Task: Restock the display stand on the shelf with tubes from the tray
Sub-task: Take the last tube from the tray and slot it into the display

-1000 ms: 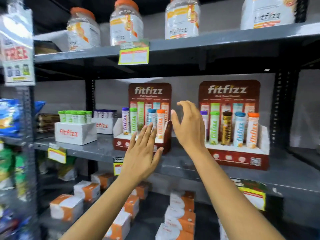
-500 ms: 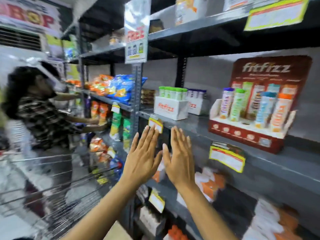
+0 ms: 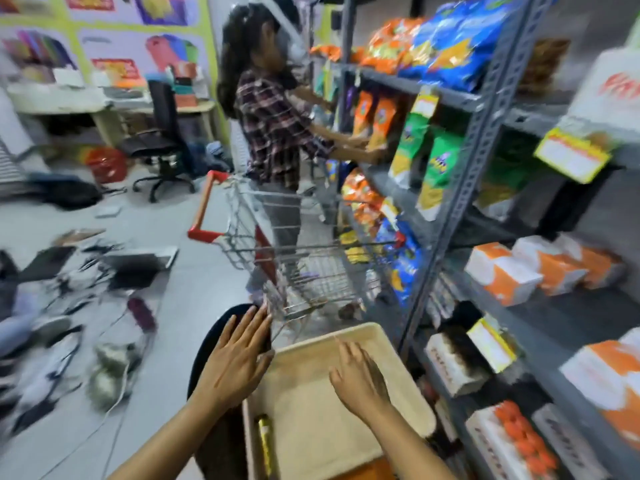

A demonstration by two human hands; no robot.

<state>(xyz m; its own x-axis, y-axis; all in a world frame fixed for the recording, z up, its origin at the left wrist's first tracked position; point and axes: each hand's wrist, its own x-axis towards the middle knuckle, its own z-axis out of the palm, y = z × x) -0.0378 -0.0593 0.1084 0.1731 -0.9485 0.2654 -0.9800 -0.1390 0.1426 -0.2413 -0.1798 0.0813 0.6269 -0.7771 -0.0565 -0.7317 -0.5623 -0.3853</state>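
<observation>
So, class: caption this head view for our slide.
Both open hands, left hand and right hand, hover over the beige tray holding one gold tube.

No readable text from where I look: yellow shelf price tags (image 3: 573, 156) and white-orange boxes (image 3: 504, 277) are all motion-blurred.

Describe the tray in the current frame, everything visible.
The tray is beige, rectangular, with a raised rim and rounded corners; it looks like plastic. It sits low beside the shelving, in front of the wire cart. It looks nearly empty: one gold tube lies along its left edge. The right hand hovers open over it; the left hand is by its left rim. Contact unclear.
</observation>
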